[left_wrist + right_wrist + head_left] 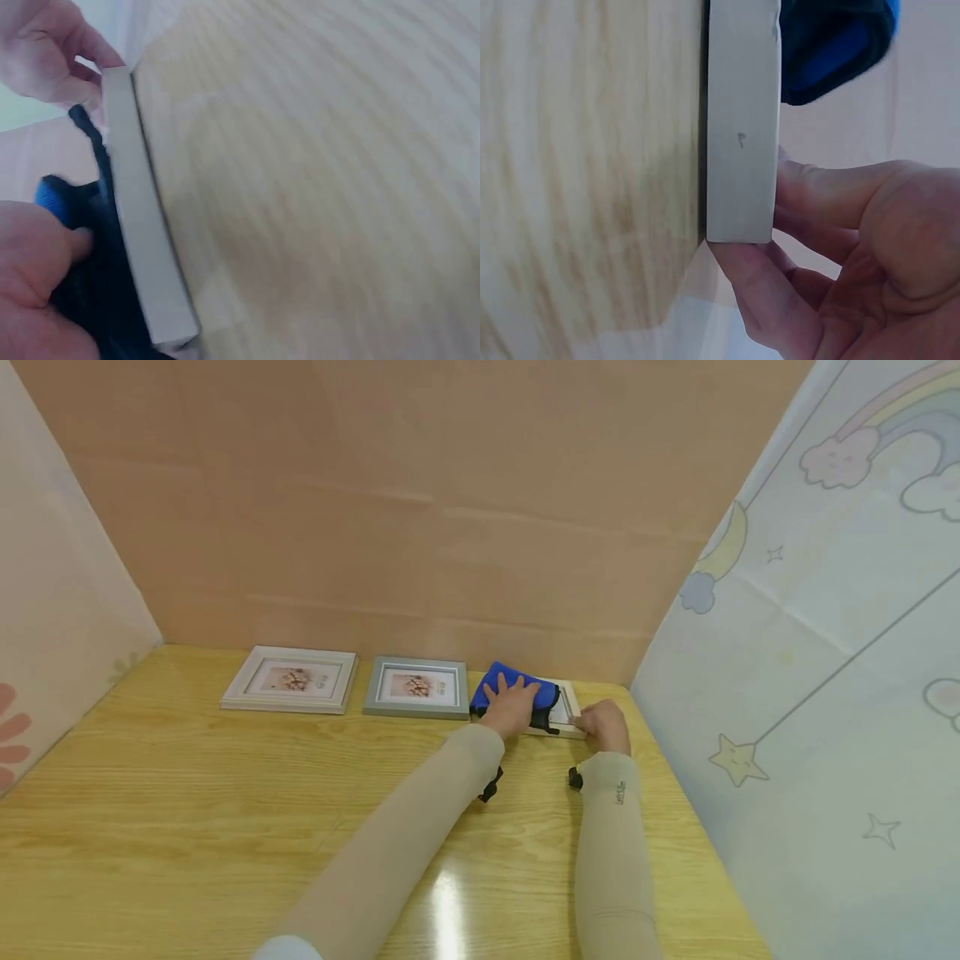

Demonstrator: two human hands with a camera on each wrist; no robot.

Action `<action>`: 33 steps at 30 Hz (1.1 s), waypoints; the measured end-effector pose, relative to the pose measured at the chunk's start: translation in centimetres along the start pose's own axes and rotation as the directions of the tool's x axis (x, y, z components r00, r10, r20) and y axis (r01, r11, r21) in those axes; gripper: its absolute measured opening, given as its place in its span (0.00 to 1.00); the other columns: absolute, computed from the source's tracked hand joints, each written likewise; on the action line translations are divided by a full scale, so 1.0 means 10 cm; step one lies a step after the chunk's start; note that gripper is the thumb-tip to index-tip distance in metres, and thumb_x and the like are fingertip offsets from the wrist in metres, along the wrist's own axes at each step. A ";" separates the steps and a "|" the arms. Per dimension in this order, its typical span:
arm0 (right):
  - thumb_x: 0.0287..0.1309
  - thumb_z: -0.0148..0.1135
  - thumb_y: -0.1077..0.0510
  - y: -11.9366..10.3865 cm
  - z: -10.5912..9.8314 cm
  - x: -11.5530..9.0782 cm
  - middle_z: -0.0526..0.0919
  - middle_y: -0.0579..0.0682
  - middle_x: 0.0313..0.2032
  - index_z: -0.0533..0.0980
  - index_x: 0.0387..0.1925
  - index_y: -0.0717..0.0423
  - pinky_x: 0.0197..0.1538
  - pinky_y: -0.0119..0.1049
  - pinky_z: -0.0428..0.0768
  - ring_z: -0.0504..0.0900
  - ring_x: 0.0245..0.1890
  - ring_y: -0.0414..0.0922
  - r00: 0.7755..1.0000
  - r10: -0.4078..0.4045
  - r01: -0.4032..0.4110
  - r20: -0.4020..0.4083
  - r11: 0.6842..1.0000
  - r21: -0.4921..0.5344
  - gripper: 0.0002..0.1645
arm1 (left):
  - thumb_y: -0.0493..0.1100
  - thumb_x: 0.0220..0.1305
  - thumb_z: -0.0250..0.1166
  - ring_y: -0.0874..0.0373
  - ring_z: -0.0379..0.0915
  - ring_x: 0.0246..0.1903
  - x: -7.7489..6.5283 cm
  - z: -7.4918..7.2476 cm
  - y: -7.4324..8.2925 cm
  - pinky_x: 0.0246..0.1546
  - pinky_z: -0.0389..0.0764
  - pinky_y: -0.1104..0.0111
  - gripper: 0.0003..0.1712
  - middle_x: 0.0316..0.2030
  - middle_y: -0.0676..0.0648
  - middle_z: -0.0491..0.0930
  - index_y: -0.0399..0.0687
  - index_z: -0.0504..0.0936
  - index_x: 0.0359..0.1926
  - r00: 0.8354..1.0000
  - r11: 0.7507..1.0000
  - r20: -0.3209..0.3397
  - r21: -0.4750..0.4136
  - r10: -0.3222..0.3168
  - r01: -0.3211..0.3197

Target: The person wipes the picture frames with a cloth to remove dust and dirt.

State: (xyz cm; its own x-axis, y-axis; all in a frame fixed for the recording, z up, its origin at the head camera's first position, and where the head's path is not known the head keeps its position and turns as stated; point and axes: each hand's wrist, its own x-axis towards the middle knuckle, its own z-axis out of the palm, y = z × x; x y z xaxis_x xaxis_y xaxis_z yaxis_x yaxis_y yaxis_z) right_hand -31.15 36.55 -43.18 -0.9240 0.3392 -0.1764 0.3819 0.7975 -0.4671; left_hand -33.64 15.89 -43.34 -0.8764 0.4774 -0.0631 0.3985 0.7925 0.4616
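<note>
My left hand [512, 705] lies with its fingers spread on a folded blue cloth with black edging [547, 693]. Under the cloth is a cream picture frame [571, 732], lying flat at the right end of a row; the cloth hides most of its left part. At the frame's right front corner, my right hand [606, 725] pinches the edge. The right wrist view shows its thumb over the top of the frame's side [741, 165] and a finger against the end. In the left wrist view the thumb presses on the cloth's dark part [94, 277].
A grey picture frame [416, 714] lies just left of the cloth, and a white one [285, 704] farther left, both holding pictures. Behind them rises a brown wall panel [420, 527]. A white printed panel [795, 693] borders the wooden table [225, 827] on the right.
</note>
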 end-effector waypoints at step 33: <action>0.73 0.68 0.51 -0.03 -0.02 -0.04 0.82 0.64 0.70 0.82 0.65 0.66 0.78 0.55 0.75 0.77 0.74 0.64 1.000 -0.006 0.005 -0.019 0.999 -0.033 0.28 | 0.34 0.84 0.52 0.27 0.36 0.87 -0.27 0.06 0.15 0.84 0.48 0.30 0.35 0.87 0.34 0.53 0.60 0.63 0.85 0.997 0.992 -0.007 0.100 -0.081 0.082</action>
State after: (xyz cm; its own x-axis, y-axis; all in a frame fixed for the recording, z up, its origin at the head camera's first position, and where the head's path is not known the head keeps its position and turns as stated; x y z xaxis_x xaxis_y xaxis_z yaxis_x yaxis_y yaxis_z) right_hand -30.85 36.30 -42.78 -0.9258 0.3436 -0.1573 0.3773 0.8153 -0.4392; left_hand -30.57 16.02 -43.01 -0.9078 0.4088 -0.0942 0.3507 0.8627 0.3643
